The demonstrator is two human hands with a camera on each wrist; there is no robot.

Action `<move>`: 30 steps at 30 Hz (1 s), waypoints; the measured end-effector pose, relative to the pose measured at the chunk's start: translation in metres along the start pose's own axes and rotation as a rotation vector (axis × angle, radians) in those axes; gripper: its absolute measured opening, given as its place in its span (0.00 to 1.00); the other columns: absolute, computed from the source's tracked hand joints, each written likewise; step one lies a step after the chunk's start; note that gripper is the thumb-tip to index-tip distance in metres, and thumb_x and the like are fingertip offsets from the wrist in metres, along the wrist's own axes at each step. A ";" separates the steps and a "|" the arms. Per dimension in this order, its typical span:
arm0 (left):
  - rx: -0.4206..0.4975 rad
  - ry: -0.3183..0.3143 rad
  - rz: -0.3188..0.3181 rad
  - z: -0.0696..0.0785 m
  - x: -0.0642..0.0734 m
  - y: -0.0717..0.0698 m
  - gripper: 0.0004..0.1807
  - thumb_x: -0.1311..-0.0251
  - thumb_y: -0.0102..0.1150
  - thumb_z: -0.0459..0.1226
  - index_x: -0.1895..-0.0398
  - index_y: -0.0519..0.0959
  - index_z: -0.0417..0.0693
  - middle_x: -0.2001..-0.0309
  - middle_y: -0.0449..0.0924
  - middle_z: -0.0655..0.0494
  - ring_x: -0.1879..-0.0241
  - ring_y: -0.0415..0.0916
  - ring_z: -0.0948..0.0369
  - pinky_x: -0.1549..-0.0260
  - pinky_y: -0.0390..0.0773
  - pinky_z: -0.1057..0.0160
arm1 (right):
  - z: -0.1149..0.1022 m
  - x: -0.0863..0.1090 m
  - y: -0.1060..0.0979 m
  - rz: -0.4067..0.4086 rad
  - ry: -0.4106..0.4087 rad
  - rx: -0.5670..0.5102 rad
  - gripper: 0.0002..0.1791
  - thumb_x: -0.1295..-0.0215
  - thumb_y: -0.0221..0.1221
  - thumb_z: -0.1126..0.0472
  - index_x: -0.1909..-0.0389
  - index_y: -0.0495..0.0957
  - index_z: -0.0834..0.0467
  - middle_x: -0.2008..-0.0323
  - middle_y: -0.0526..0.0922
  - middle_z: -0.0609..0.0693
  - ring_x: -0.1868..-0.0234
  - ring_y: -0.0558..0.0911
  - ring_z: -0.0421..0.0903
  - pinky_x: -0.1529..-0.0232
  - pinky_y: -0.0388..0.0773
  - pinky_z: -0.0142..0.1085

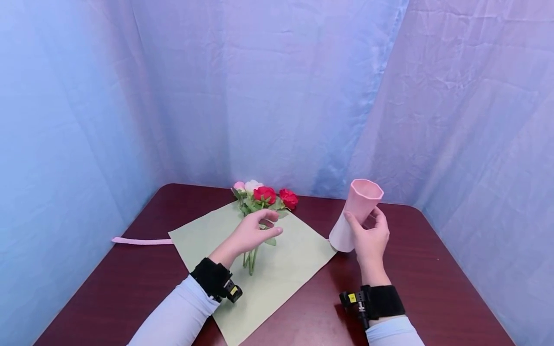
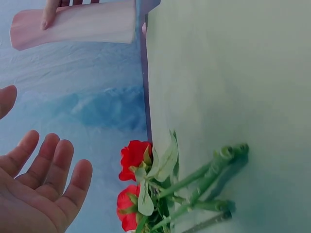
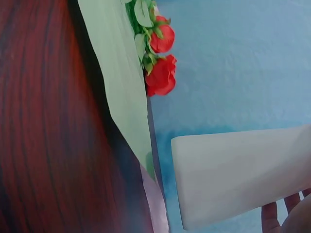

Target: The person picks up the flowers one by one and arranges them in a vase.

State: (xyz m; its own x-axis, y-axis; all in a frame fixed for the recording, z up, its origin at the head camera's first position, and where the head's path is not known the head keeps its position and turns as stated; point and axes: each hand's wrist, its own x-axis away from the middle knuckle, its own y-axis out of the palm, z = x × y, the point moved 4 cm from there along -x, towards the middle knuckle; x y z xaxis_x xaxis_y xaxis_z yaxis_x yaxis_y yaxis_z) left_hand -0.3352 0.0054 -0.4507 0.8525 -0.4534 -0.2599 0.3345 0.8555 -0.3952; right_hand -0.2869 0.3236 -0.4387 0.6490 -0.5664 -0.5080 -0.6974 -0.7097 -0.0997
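Right fingers (image 1: pixel 383 226) gripping pink-white vase (image 1: pixel 358 206), tilted, inside hard to make out

Pink-white vase (image 1: pixel 359 204) held tilted by right hand (image 1: pixel 373 239) at right; red, pink, white flowers (image 1: pixel 263 196) laid on pale-green sheet (image 1: pixel 285 274).

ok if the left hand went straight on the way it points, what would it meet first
Likely the rightmost red rose, though the left hand may pass above it; depth is unclear.
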 end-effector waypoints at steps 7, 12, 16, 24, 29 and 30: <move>-0.001 0.007 -0.002 -0.003 0.002 -0.004 0.23 0.35 0.68 0.43 0.40 0.78 0.45 0.44 0.80 0.54 0.47 0.78 0.55 0.53 0.81 0.57 | -0.003 0.004 0.007 -0.036 -0.007 0.011 0.35 0.45 0.77 0.51 0.38 0.76 0.57 0.49 0.82 0.50 0.52 0.80 0.43 0.58 0.77 0.28; -0.005 -0.001 -0.010 -0.003 0.003 -0.004 0.23 0.36 0.69 0.43 0.41 0.78 0.46 0.45 0.80 0.55 0.48 0.78 0.56 0.53 0.80 0.57 | -0.005 0.005 0.006 -0.048 -0.004 0.000 0.35 0.45 0.77 0.52 0.38 0.77 0.58 0.50 0.82 0.51 0.52 0.80 0.44 0.58 0.77 0.28; 0.002 0.008 -0.020 -0.004 0.003 -0.002 0.23 0.36 0.69 0.44 0.41 0.78 0.45 0.46 0.80 0.54 0.47 0.78 0.54 0.52 0.80 0.57 | -0.007 0.008 0.004 -0.078 0.003 0.009 0.35 0.45 0.77 0.51 0.39 0.76 0.57 0.50 0.82 0.50 0.51 0.80 0.43 0.57 0.77 0.30; -0.011 0.002 -0.035 -0.004 0.008 -0.001 0.23 0.36 0.69 0.43 0.41 0.79 0.47 0.47 0.80 0.55 0.48 0.78 0.57 0.51 0.79 0.57 | -0.011 0.019 0.001 -0.187 -0.020 0.057 0.32 0.44 0.76 0.52 0.41 0.77 0.57 0.53 0.82 0.51 0.56 0.78 0.43 0.55 0.72 0.40; -0.005 -0.003 -0.056 -0.001 0.011 0.000 0.23 0.36 0.69 0.44 0.41 0.78 0.47 0.47 0.80 0.55 0.47 0.78 0.57 0.50 0.79 0.56 | -0.014 0.026 -0.001 -0.249 -0.023 0.057 0.30 0.44 0.77 0.55 0.41 0.78 0.55 0.54 0.82 0.48 0.60 0.79 0.47 0.61 0.76 0.31; -0.003 -0.004 -0.059 0.000 0.011 0.001 0.23 0.36 0.69 0.44 0.41 0.78 0.47 0.47 0.80 0.55 0.47 0.78 0.57 0.50 0.78 0.56 | -0.015 0.027 -0.001 -0.260 -0.021 0.056 0.30 0.44 0.77 0.56 0.41 0.78 0.55 0.54 0.82 0.48 0.61 0.80 0.48 0.62 0.76 0.30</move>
State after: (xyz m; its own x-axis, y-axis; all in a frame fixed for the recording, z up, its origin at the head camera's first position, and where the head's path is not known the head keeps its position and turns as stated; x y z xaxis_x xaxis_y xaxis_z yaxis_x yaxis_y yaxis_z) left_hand -0.3257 0.0009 -0.4538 0.8331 -0.5018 -0.2327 0.3830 0.8268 -0.4119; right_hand -0.2638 0.3025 -0.4397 0.8026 -0.3586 -0.4767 -0.5239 -0.8058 -0.2761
